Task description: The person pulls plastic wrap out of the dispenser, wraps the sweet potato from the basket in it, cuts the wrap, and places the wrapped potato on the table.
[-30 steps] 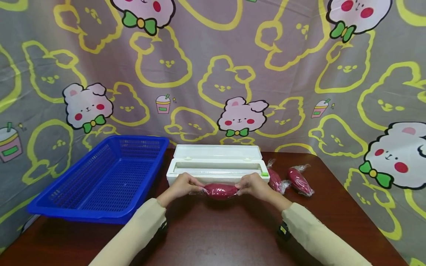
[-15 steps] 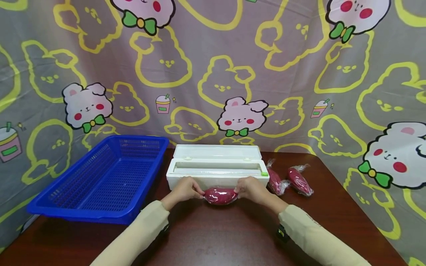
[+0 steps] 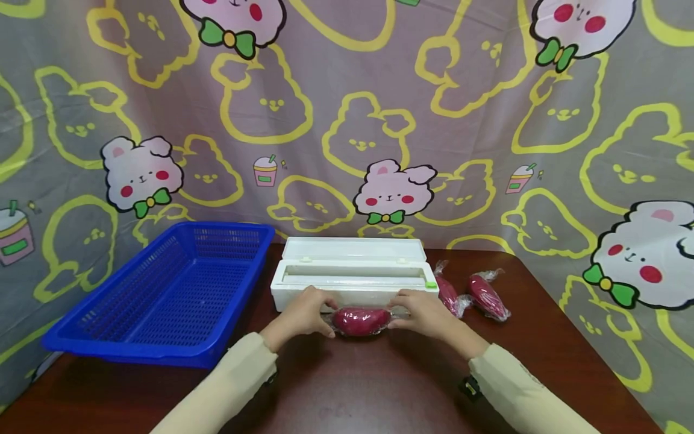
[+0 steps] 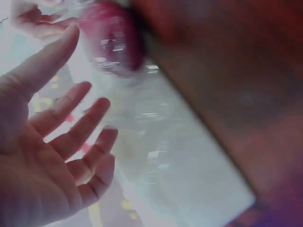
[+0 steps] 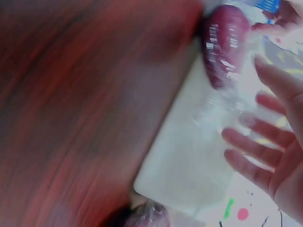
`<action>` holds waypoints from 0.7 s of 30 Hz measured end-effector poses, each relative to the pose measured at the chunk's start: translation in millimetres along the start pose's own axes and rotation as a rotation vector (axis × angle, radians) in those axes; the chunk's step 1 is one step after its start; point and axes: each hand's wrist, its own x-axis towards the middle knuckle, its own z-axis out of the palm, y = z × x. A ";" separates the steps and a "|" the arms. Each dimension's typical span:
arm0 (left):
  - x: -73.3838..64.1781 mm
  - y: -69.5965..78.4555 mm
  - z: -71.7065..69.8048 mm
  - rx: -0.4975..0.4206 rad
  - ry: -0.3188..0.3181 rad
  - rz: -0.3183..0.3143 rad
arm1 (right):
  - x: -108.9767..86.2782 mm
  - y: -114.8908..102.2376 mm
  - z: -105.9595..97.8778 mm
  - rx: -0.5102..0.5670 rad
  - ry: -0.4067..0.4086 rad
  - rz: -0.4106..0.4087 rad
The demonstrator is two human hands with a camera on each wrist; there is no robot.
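Note:
A purplish-red, oblong vegetable (image 3: 360,321), much like a sweet potato, lies wrapped in clear cling film on the table, right in front of the white cling film dispenser (image 3: 309,296). Loose film sticks out at both its ends. My left hand (image 3: 303,314) is at its left end, thumb and fingers apart; in the left wrist view the spread fingers hold nothing. At the other end is my right hand (image 3: 424,314), its fingers likewise apart and nothing gripped in the right wrist view. The dispenser's lid is raised, and a roll of film (image 3: 352,280) shows inside.
Two more film-wrapped vegetables lie right of the dispenser, one (image 3: 449,295) close beside it and one (image 3: 488,295) farther out. A big blue plastic basket (image 3: 130,349) stands on the left of the dark red-brown table (image 3: 368,386). A patterned cloth (image 3: 314,132) hangs behind.
Earlier both hands pinched the wrapped vegetable's film ends. It has come down slightly nearer to me, and the fingers have let go and spread apart.

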 end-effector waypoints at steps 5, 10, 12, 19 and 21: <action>2.4 21.9 -12.9 -0.036 0.031 0.033 | -16.7 10.6 -13.9 0.186 0.181 0.369; 14.8 41.2 -18.2 -0.153 0.020 0.049 | -30.5 26.7 -11.9 0.570 0.229 0.687; 22.0 48.3 -17.3 -0.185 0.017 0.054 | -33.3 29.2 -6.2 0.676 0.221 0.756; 61.7 71.7 0.3 -0.292 0.006 0.113 | -30.6 28.3 15.2 0.864 0.304 0.810; 75.1 78.9 8.5 -0.318 0.008 0.131 | -28.3 28.0 19.0 0.904 0.355 0.811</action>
